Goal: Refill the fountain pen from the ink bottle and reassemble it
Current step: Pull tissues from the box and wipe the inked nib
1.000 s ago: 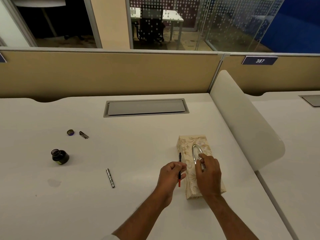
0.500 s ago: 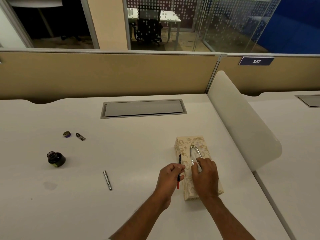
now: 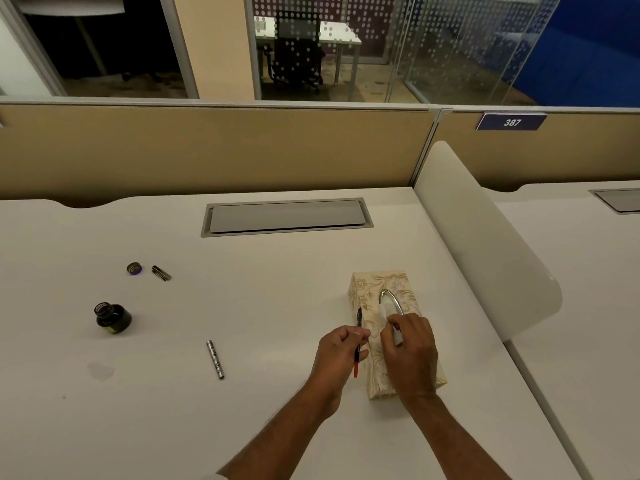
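Observation:
My left hand (image 3: 337, 351) pinches the pen's inner section (image 3: 357, 344), a thin black piece with a red converter end pointing toward me. My right hand (image 3: 410, 351) pinches a white tissue (image 3: 387, 311) at the oval slot of a floral tissue box (image 3: 367, 289). An open ink bottle (image 3: 112, 318) stands at the left. Its cap (image 3: 134, 268) and the pen cap (image 3: 161, 273) lie farther back. The silver pen barrel (image 3: 215, 359) lies on the white desk (image 3: 270, 285) between bottle and hands.
A grey cable hatch (image 3: 286, 216) is set in the desk behind. A white curved divider (image 3: 485, 244) rises at the right. A beige partition wall (image 3: 214, 150) closes the back. A faint stain (image 3: 100, 371) marks the desk at the left.
My right hand has drawn a white tissue partly out of the box slot. My left hand keeps holding the pen section beside the box.

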The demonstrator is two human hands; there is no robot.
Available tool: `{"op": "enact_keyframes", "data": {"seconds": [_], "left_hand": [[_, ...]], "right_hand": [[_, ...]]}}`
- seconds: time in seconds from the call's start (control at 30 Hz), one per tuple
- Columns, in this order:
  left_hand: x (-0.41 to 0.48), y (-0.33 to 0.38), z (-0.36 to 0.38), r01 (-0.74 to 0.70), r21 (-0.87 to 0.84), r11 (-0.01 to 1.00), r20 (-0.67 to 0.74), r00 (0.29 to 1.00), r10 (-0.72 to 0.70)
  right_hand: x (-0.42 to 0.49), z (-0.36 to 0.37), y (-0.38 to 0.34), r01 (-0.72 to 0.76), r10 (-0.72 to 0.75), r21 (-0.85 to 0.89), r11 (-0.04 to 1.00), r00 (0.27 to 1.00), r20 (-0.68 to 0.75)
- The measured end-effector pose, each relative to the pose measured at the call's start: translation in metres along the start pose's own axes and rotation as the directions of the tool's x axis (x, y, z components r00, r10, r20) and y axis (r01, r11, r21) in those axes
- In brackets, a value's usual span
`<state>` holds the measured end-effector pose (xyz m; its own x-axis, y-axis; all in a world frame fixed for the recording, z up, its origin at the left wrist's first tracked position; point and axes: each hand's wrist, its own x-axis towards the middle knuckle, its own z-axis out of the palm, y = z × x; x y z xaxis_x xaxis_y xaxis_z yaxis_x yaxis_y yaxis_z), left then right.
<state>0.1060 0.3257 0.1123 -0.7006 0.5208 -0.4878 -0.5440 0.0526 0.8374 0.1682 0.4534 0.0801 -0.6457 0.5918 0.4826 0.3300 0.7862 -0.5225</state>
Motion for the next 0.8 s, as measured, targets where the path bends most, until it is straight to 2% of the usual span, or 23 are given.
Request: {"op": "enact_keyframes", "data": {"seconds": [0.33,0.47,0.6,0.8], "left_hand": [[-0.002,0.003,0.000,0.009,0.008,1.000,-0.005,1.000,-0.009],[-0.003,0.006,0.000,0.010,-0.014,1.000,-0.017,1.000,-0.010],[-0.005,0.011,-0.002,0.004,-0.113,0.994,-0.017,1.000,-0.006],[-0.007,0.023,-0.002,0.025,-0.303,0.953,-0.012,0.999,-0.030]], "right_hand": [[0.003,-0.007,-0.007,-0.082,0.083,0.040,0.996,0.996,-0.023],[0.004,-0.010,-0.013,-0.046,0.048,0.094,0.995,0.999,-0.018],[0.004,-0.014,-0.025,-0.102,0.104,0.188,0.977,0.995,-0.004],[0.005,-0.017,-0.038,-0.110,0.120,0.236,0.965,0.992,-0.031]]}}
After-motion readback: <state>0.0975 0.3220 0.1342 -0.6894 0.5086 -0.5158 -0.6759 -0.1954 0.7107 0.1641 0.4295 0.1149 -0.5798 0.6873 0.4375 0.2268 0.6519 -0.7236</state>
